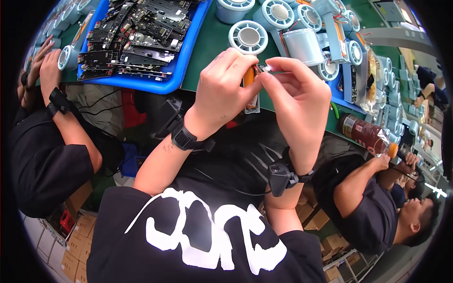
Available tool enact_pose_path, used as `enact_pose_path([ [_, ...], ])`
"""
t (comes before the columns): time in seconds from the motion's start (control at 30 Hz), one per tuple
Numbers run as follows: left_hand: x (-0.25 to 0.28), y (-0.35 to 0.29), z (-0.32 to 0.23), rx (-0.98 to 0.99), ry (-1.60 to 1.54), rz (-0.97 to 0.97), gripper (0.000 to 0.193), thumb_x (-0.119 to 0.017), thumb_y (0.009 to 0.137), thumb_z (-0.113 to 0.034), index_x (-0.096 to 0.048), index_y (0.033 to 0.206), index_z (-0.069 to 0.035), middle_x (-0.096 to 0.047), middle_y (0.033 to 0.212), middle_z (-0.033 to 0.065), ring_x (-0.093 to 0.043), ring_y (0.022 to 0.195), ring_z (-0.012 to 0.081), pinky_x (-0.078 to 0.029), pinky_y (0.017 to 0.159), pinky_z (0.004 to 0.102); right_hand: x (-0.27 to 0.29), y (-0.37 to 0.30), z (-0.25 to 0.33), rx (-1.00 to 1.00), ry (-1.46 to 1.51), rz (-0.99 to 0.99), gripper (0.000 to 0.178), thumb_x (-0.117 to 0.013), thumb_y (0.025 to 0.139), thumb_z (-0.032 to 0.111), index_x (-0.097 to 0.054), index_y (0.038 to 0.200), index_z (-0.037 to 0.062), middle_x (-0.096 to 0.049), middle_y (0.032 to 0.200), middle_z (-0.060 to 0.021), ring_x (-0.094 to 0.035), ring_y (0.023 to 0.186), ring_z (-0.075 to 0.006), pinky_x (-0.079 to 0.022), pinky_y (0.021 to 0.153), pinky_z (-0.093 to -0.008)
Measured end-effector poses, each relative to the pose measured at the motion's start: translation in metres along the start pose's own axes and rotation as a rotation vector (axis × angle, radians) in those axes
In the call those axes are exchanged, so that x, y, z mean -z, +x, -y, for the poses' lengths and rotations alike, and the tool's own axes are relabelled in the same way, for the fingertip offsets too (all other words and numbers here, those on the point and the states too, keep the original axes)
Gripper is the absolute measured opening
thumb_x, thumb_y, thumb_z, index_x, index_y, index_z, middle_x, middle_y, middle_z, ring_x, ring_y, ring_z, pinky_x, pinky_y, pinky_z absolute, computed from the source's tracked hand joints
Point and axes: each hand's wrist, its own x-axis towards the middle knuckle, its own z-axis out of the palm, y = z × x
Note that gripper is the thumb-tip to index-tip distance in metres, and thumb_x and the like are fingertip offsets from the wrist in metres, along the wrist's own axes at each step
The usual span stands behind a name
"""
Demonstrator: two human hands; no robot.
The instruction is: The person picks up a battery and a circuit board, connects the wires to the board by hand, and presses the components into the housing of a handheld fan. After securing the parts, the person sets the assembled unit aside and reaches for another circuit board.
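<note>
Here, smooth orange block [248, 78] in left hand's [222, 86] fingertip grip, tiny white piece [268, 68] in right hand's [302, 94].

On my right: brown plastic bottle with orange cap [361, 132], near a co-worker in a dark short-sleeved shirt [365, 212]. On my left: another co-worker in black [54, 160]. Green tabletop [206, 45] ahead. Brown cardboard boxes [74, 244] stacked lower left.
</note>
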Motion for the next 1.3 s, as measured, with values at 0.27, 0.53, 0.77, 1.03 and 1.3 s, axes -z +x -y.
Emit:
enact_pose_path([
  [0.27, 0.006, -0.004, 0.0, -0.016, 0.174, -0.103, 0.026, -0.08, 0.073, -0.001, -0.071, 0.097, -0.001, -0.063, 0.084, 0.0083, -0.062, 0.066, 0.0195, -0.048, 0.056, 0.0298, -0.015, -0.007, -0.023, 0.362, -0.205, -0.131, 0.02, -0.073, 0.087, -0.001, -0.069, 0.106, -0.0058, -0.072, 0.095, -0.0073, -0.067, 0.084, -0.0084, -0.054, 0.07, -0.0208],
  [0.53, 0.003, -0.007, 0.001, 0.014, -0.054, -0.095, 0.026, -0.079, 0.073, 0.0, -0.073, 0.098, -0.002, -0.061, 0.081, 0.0072, -0.062, 0.065, 0.0172, -0.048, 0.055, 0.0285, -0.039, -0.018, -0.027, 0.043, 0.35, -0.279, 0.018, -0.071, 0.089, 0.0, -0.072, 0.106, -0.0029, -0.072, 0.095, -0.0081, -0.067, 0.082, -0.0089, -0.052, 0.069, -0.0212],
  [0.77, 0.001, -0.002, 0.008, 0.044, -0.128, -0.031, 0.023, -0.078, 0.075, 0.001, -0.072, 0.097, -0.002, -0.061, 0.081, 0.0063, -0.061, 0.064, 0.0152, -0.047, 0.054, 0.0271, -0.031, -0.013, -0.018, 0.233, 0.019, -0.191, 0.017, -0.072, 0.084, 0.0, -0.072, 0.101, -0.0013, -0.074, 0.093, -0.0116, -0.071, 0.077, -0.0153, -0.055, 0.063, -0.0252],
  [1.03, 0.005, -0.006, 0.003, 0.087, -0.13, -0.119, 0.015, -0.076, 0.079, -0.001, -0.07, 0.093, -0.002, -0.063, 0.083, 0.0104, -0.065, 0.07, 0.0259, -0.053, 0.062, 0.0334, -0.033, -0.016, -0.024, 0.082, 0.108, -0.253, 0.016, -0.071, 0.089, 0.001, -0.071, 0.105, -0.0048, -0.072, 0.095, -0.0076, -0.067, 0.08, -0.0087, -0.052, 0.071, -0.0214],
  [1.3, 0.003, -0.007, 0.008, 0.005, -0.074, -0.164, 0.013, -0.076, 0.081, 0.001, -0.071, 0.093, -0.001, -0.07, 0.086, 0.0108, -0.069, 0.072, 0.0231, -0.054, 0.061, 0.0293, -0.038, -0.015, -0.032, 0.097, 0.087, -0.315, 0.016, -0.072, 0.09, 0.003, -0.071, 0.104, -0.0045, -0.072, 0.096, -0.0073, -0.068, 0.082, -0.0102, -0.053, 0.073, -0.023],
])
